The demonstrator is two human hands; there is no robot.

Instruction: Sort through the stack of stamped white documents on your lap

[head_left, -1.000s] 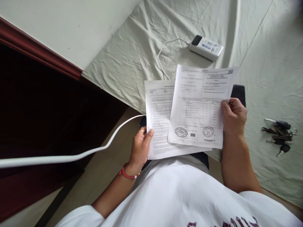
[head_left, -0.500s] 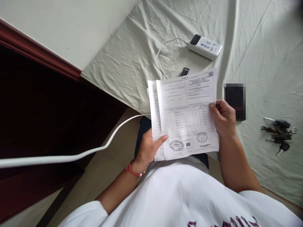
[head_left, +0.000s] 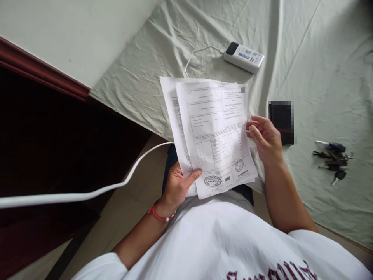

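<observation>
Printed paper sheets (head_left: 212, 132) with tables and round stamps are stacked together in front of my chest. My left hand (head_left: 177, 186) grips their lower left corner, thumb on top; a red bracelet circles that wrist. My right hand (head_left: 265, 138) is at the sheets' right edge with fingers loosely curled, touching the edge or just off it. The top sheet covers most of the sheet beneath, which shows only along the left.
A pale green sheet (head_left: 320, 77) covers the bed. On it lie a white power bank (head_left: 244, 57) with a white cable, a dark phone (head_left: 281, 122) and a bunch of keys (head_left: 332, 159). A thick white cable (head_left: 87, 192) crosses the dark floor at left.
The two sheets, spread apart a second ago, have been slid together into one stack. My left thumb now pins both, and my right hand has loosened at the right edge.
</observation>
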